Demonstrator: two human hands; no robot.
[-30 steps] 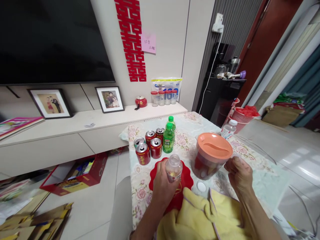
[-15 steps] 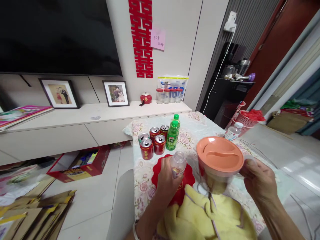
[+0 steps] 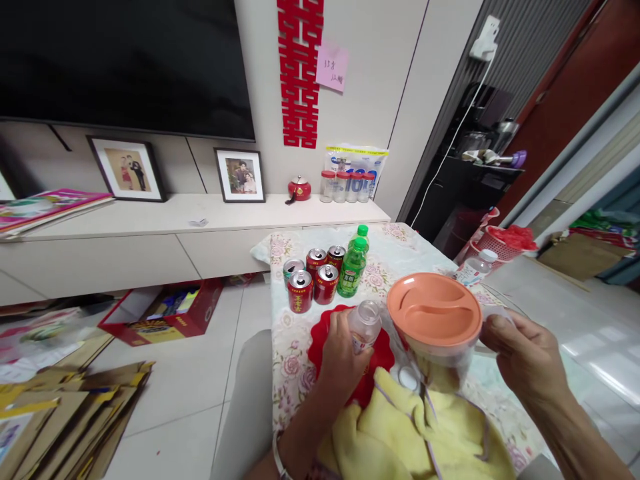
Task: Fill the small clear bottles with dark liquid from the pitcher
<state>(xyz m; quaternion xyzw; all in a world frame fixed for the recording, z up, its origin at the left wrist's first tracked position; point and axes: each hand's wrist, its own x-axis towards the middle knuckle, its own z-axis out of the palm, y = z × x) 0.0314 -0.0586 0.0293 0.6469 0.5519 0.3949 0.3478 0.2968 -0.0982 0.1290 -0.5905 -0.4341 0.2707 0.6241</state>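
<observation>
My left hand is wrapped round a clear, uncapped plastic bottle, held over a red scalloped tray. In my right hand is the handle of a clear pitcher with an orange lid. Brownish contents show through the pitcher's wall, and it is raised and slightly tilted. Beneath it a small white cap lies on the tablecloth. A crumpled yellow towel covers the table's near edge and partly hides the tray.
Several drink cans and two green bottles stand beyond the tray on the flowered tablecloth. A clear bottle with a white cap is at the far right. Flattened cardboard and a red box lie on the floor at left.
The view has shifted a little, moving the background to the right. The pitcher has shifted slightly left towards the bottle. Both hands keep their holds.
</observation>
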